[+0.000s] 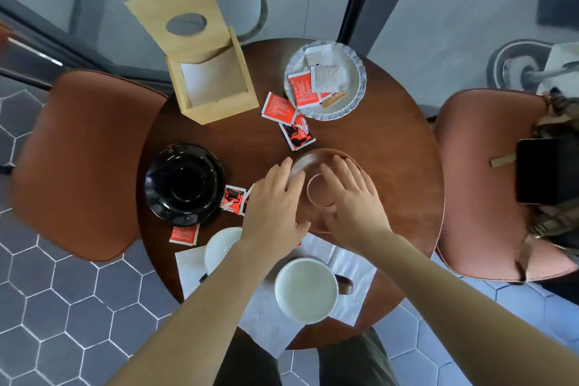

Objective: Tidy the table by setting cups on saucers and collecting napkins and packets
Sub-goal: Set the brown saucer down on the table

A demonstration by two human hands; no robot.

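Observation:
A brown wooden saucer [316, 163] lies at the middle of the round table [391, 141]. My left hand [275, 200] grips its left rim and my right hand [347, 194] covers its right side, thumb at the near edge. A black saucer [185, 183] sits to the left. A white cup with a brown handle [305, 290] stands on white napkins [272, 323] at the near edge. A second white cup [221, 247] is half hidden by my left forearm. Red packets [277, 105] lie loose on the table, one [185, 233] by the black saucer.
A scalloped plate [351, 97] at the back holds several packets. An open wooden napkin box [210, 78] stands at the back left. Brown chairs flank the table; the right chair [476, 166] carries a dark phone [535, 171] and a bag.

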